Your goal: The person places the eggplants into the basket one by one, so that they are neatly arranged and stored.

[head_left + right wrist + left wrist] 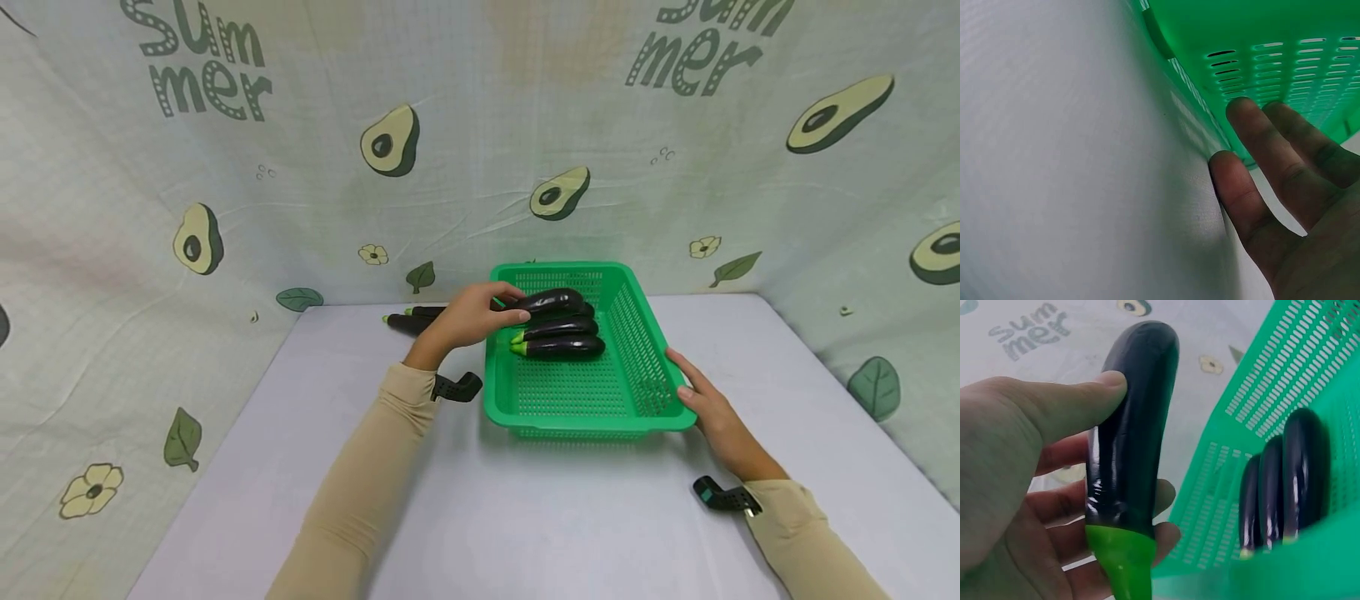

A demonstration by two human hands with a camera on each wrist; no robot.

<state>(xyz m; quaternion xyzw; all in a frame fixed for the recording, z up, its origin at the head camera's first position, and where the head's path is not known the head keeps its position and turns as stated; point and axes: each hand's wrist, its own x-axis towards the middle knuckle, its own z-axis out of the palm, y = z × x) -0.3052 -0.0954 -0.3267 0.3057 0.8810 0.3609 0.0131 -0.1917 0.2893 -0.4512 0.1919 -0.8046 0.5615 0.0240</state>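
Note:
My left hand [472,315] grips a dark, glossy eggplant [1132,431] with a green stem end, thumb on one side and fingers round the other. In the head view this eggplant [553,300] is over the far left part of a green perforated basket [585,422]. Three more eggplants [562,347] lie side by side in the basket, one partly hidden by the held one. My right hand [716,421] rests at the basket's right side, with thumb and index finger at the rim. Its other fingers [1285,162] are fairly straight against the outer wall.
More eggplants [408,324] lie on the table left of the basket, partly behind my left hand. A white cloth covers the table [570,517]. Behind it hangs a printed cloth [465,208] with avocados and leaves.

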